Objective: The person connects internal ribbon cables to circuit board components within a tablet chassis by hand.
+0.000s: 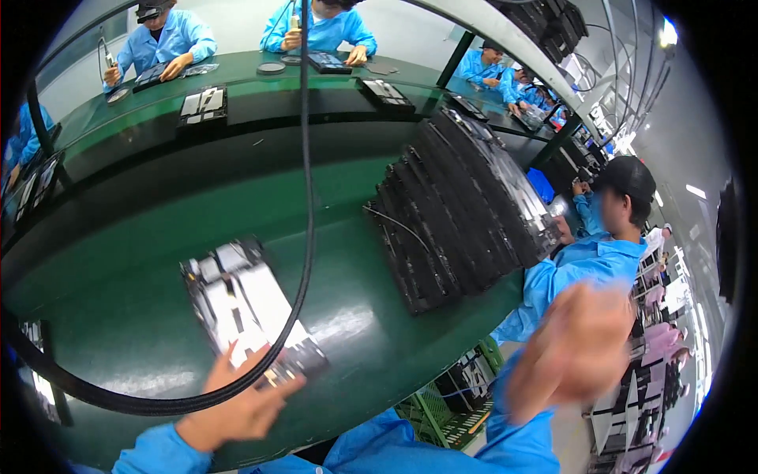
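My left hand [245,407] is at the near edge of a flat electronic device [243,300] on the green bench. Its fingers are spread, with the fingertips touching that edge. The device is an opened tablet-like body with a black frame, white battery-like blocks and small parts at its near end. My right hand [572,347] is raised at the right, in front of a co-worker's blue sleeve. Motion blurs it, and its fingers look bent. Whether it holds anything cannot be made out.
A leaning stack of black trays [450,213], with a similar device on top, stands right of centre. A thick black cable [306,197] loops across the view. A co-worker [612,213] is close by at the right. Below the bench edge sits a green crate [430,411].
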Action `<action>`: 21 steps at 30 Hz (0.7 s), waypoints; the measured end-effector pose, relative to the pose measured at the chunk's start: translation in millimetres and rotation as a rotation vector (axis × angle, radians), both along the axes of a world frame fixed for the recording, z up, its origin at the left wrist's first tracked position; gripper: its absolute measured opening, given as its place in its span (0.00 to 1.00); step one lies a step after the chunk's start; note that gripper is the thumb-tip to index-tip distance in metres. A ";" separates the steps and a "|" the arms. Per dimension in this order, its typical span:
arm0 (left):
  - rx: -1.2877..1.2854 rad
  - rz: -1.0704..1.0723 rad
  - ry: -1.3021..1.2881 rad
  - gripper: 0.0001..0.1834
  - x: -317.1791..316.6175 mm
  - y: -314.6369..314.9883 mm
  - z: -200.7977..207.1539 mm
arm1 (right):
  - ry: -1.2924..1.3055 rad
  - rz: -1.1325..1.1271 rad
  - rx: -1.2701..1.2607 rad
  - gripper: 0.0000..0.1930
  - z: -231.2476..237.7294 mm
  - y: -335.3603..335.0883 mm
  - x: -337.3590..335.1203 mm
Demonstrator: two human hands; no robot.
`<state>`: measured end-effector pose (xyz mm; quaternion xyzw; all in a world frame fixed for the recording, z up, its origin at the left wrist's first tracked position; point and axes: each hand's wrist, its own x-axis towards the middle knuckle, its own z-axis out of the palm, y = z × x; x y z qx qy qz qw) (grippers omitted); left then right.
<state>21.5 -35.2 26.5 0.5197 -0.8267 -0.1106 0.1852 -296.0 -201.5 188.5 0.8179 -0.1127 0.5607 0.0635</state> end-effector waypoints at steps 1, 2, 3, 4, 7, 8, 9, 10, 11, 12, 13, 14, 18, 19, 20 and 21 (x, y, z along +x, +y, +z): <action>-0.044 0.057 -0.018 0.31 14.9 -9.9 -4.6 | -0.114 -0.338 0.039 0.18 15.1 -3.7 -12.0; -0.070 0.155 -0.055 0.31 35.9 -12.3 -14.1 | 0.132 -0.359 0.255 0.23 49.4 -24.2 -15.6; -0.125 0.250 -0.062 0.31 55.6 -19.0 -15.7 | 0.390 -0.398 0.279 0.39 72.8 -49.5 -29.2; -0.189 0.335 -0.063 0.30 74.0 -31.5 -17.7 | 0.564 -0.400 0.322 0.53 77.4 -76.5 -45.2; -0.388 0.484 -0.077 0.29 136.0 -75.7 -29.0 | 0.822 -0.600 0.791 0.70 79.4 -131.0 -81.9; -0.393 0.528 -0.072 0.28 157.8 -86.9 -33.8 | 0.843 -0.655 0.898 0.73 80.6 -141.0 -81.4; -0.393 0.596 -0.087 0.28 178.7 -91.9 -38.5 | 0.924 -0.586 0.998 0.75 82.8 -146.7 -69.0; -0.391 0.665 -0.098 0.28 195.4 -94.9 -44.4 | 1.010 -0.516 1.095 0.79 83.1 -148.6 -56.4; -0.383 0.719 -0.069 0.26 202.5 -103.8 -53.5 | 1.002 -0.596 1.071 0.80 72.1 -152.8 -59.1; -0.383 0.719 -0.068 0.26 203.5 -111.4 -60.3 | 1.002 -0.597 1.071 0.80 68.8 -153.4 -61.0; -0.455 0.734 -0.057 0.25 202.6 -116.4 -59.3 | 0.949 -0.592 1.037 0.78 67.0 -155.0 -60.3; -0.526 0.748 -0.045 0.24 200.5 -116.2 -55.7 | 0.897 -0.588 1.003 0.77 65.8 -155.5 -59.2; -0.731 0.582 -0.061 0.24 158.9 -93.6 -33.3 | 0.671 -0.616 0.783 0.70 64.7 -129.3 -63.2; -0.754 0.522 -0.028 0.25 144.3 -84.7 -29.5 | 0.582 -0.541 0.882 0.68 70.3 -123.8 -57.8; -0.802 0.454 -0.064 0.25 131.9 -77.4 -26.3 | 0.577 -0.517 0.898 0.67 75.9 -117.3 -60.7; -0.816 0.383 -0.054 0.25 121.8 -69.1 -22.6 | 0.545 -0.433 0.863 0.69 81.2 -100.0 -55.0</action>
